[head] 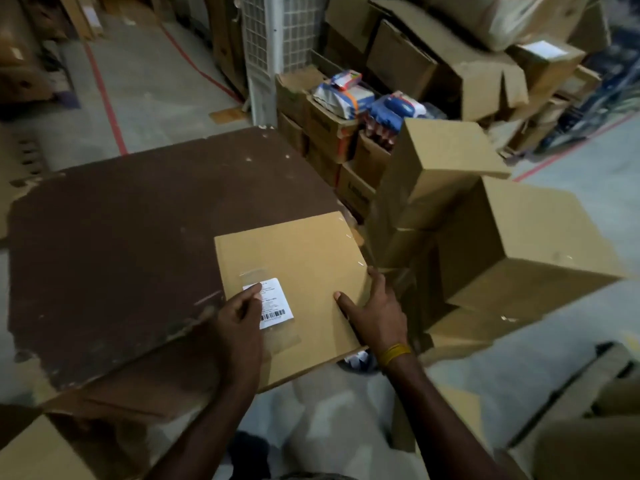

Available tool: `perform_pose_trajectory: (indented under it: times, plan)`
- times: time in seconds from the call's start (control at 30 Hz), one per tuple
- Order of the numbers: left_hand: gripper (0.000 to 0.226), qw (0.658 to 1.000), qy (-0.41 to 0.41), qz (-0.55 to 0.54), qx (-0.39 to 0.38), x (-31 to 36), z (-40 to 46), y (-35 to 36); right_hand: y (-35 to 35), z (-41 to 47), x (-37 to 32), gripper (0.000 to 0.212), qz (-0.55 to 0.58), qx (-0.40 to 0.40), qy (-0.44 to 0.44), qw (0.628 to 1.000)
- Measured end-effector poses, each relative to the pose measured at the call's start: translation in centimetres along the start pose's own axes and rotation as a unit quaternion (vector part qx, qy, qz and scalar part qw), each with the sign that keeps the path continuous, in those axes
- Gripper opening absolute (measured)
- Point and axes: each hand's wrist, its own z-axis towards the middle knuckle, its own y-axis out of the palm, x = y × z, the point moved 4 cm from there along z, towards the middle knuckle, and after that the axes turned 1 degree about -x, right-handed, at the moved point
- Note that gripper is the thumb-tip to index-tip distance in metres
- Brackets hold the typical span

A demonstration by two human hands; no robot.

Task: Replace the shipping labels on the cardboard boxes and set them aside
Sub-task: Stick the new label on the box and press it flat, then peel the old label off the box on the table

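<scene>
A flat cardboard box (304, 258) lies on the near right corner of a dark brown board (131, 230), overhanging its edge. A white shipping label (275, 303) with a barcode sits on the box's left part under clear tape. My left hand (239, 317) has its fingers curled and a fingertip on the label's upper left corner. My right hand (374, 306) lies spread on the box's right edge, thumb on top and fingers over the side. A yellow band circles that wrist.
Plain cardboard boxes (512, 244) are heaped just right of the board, some tilted. Behind stand stacked cartons with blue and white packets (360, 95) and a wire cage (277, 29). Red floor lines (107, 102) cross the concrete. Another box (38, 452) sits at the bottom left.
</scene>
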Motion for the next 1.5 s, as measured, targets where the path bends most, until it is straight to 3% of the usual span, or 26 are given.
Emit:
perform_pose_trajectory:
  times: [0.27,0.53,0.67,1.03,1.23,1.3,1.4,1.5]
  plan:
    - [0.024,0.988,-0.007,0.125,-0.090,-7.0,-15.0,7.3,-2.0,-8.7,18.6,0.086,-0.035,0.002,0.132,0.991]
    - [0.028,0.920,0.015,0.305,-0.245,-16.5,-23.8,13.5,1.0,-13.7,33.8,0.089,-0.033,-0.019,0.275,0.961]
    - [0.023,0.904,0.016,0.293,-0.311,-21.8,-26.3,18.5,2.5,-13.8,41.1,0.087,-0.019,0.010,0.333,0.942]
    - [0.024,0.891,-0.001,0.187,-0.413,-35.3,-28.8,37.4,4.4,-4.8,59.2,0.081,-0.025,0.165,0.372,0.913]
    - [0.021,0.861,-0.077,0.174,-0.473,-44.2,-27.2,41.6,11.0,-1.4,66.3,0.072,-0.021,0.136,0.379,0.915]
    - [0.022,0.867,-0.095,0.153,-0.465,-45.5,-27.0,41.0,12.6,-1.3,65.8,0.066,-0.027,0.174,0.381,0.908]
    - [0.028,0.887,-0.131,0.095,-0.432,-45.7,-26.9,39.0,14.3,-0.8,61.0,0.058,0.033,0.275,0.236,0.931]
    - [0.022,0.913,-0.142,0.064,-0.378,-45.8,-25.1,36.4,17.6,0.9,54.2,0.051,0.168,0.243,0.112,0.949]
